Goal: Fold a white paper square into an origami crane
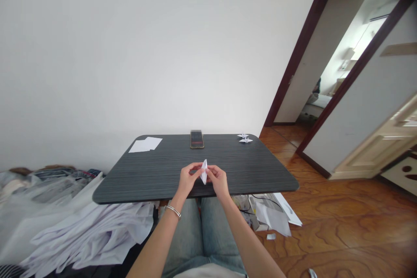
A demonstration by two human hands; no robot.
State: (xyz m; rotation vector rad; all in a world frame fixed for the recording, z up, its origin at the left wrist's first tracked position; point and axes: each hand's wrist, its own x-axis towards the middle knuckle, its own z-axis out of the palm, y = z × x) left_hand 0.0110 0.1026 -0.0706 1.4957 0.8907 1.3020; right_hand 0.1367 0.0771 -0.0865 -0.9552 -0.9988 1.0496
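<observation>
A small piece of white folded paper, narrow and pointed at both ends, stands upright between my two hands above the near part of the dark table. My left hand pinches its left side with thumb and fingers. On the other side my right hand grips it the same way, the thumb against the lower half. The fine creases are too small to make out.
White paper sheets lie at the table's back left. A phone leans at the back middle. Folded paper cranes sit at the back right. Piled cloth is at the left; papers lie below the table's right side.
</observation>
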